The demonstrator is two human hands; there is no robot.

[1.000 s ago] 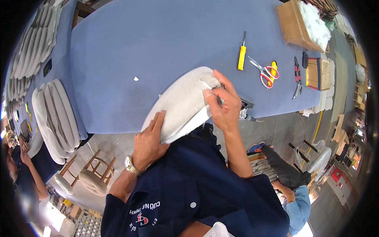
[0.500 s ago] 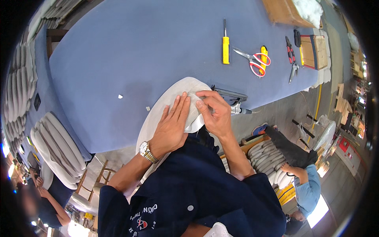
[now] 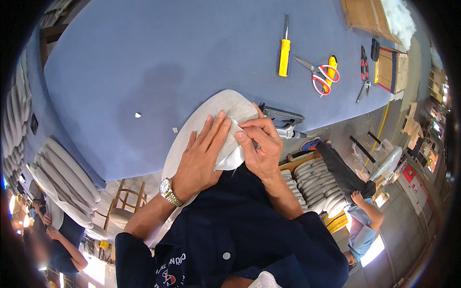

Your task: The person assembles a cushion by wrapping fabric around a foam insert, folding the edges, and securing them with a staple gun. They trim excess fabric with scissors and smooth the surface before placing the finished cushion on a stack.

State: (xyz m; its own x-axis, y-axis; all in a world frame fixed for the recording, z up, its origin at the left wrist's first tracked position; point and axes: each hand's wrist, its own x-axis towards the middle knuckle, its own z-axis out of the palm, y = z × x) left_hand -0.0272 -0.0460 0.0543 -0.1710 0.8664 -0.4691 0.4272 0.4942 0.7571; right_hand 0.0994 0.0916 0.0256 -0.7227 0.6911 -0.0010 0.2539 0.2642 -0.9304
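Observation:
A padded panel covered in light grey fabric (image 3: 231,102), rounded at its far end, lies at the table's near edge against my body. My left hand (image 3: 199,151) presses flat on it, fingers stretched out. Beside those fingertips my right hand (image 3: 263,146) pinches the fabric's edge between thumb and fingers. A loose white flap of cloth (image 3: 231,160) hangs out below the pinch. Just right of my right hand lies a dark pneumatic staple gun (image 3: 283,114) with a hose fitting. What is under my left palm is hidden.
On the blue table (image 3: 110,62) lie a yellow-handled screwdriver (image 3: 284,57), scissors (image 3: 319,75), a yellow cutter (image 3: 331,72) and red-handled pliers (image 3: 364,65). Stacked grey cushions (image 3: 65,180) stand at left. Other people work at lower left and right, one near a cushion-filled box (image 3: 317,185).
More of the white flap shows between my hands, and my right fingers now pinch tightly at the fabric's edge. My left hand stays flat on the panel. The whole view has shifted slightly.

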